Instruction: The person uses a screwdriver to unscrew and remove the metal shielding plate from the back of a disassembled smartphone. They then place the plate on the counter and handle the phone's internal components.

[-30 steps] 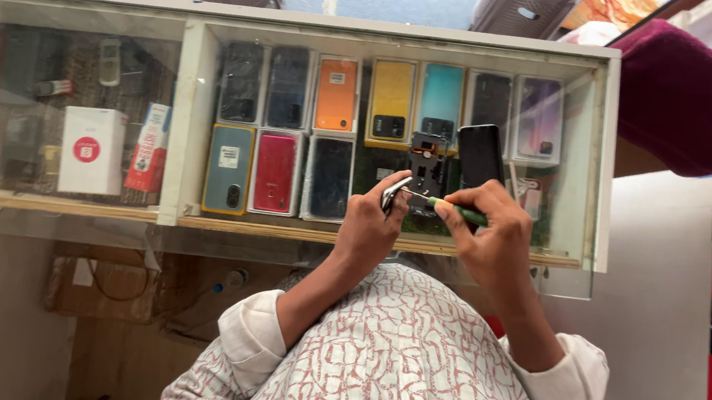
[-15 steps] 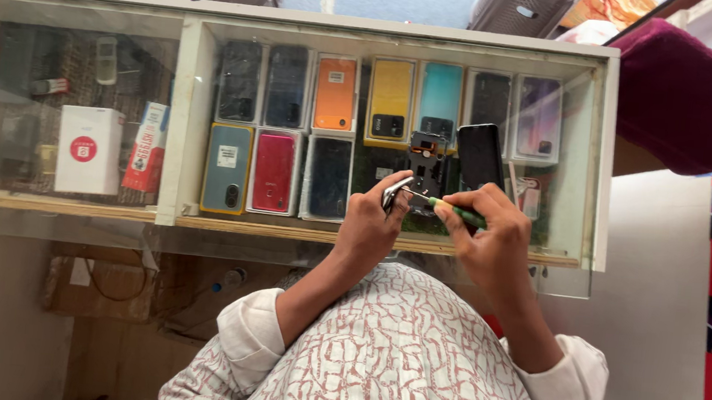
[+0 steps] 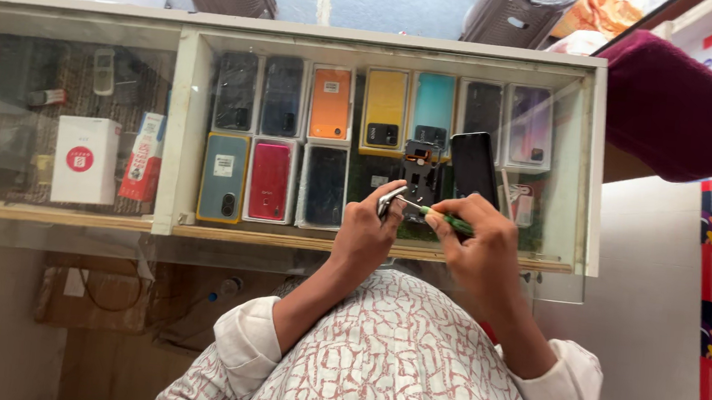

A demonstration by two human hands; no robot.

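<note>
Screwdriver (image 3: pixel 444 219) pinched in right hand (image 3: pixel 480 254) grip, left hand (image 3: pixel 366 235) grip closed on small silver part (image 3: pixel 390 200), above glass counter (image 3: pixel 369 248)

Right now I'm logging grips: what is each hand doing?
Left hand: closed on a small silver part.
Right hand: closed on a green-handled screwdriver.

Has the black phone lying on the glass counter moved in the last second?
No. The black phone sits in the same spot against the yellow phone in the display case below, beside the right hand.
</note>
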